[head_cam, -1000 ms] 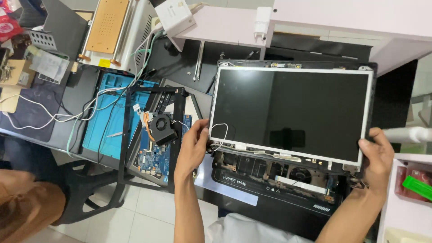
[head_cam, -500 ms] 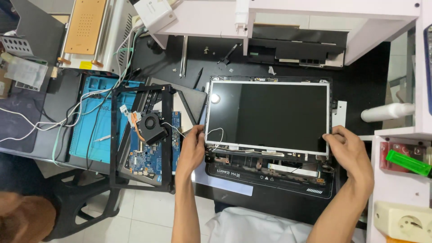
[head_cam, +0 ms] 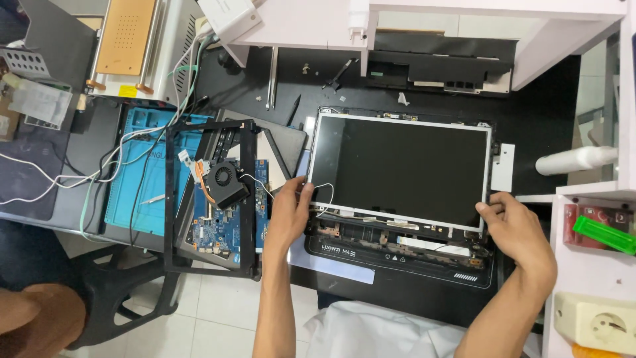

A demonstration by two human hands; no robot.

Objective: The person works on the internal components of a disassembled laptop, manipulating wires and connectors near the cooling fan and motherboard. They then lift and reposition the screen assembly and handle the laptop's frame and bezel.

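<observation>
Left hand [head_cam: 289,213] pinching the lower left corner of the bare laptop screen panel [head_cam: 404,169], fingers closed on its edge beside a loose white wire [head_cam: 323,187]; right hand [head_cam: 517,225] gripping the lower right corner, thumb on top. Lying almost flat over the opened black laptop base [head_cam: 397,255], near edge touching the hinge area. Leaving bare black desk [head_cam: 543,132] open beyond and right, crowding a motherboard with fan [head_cam: 222,199] on the left.
</observation>
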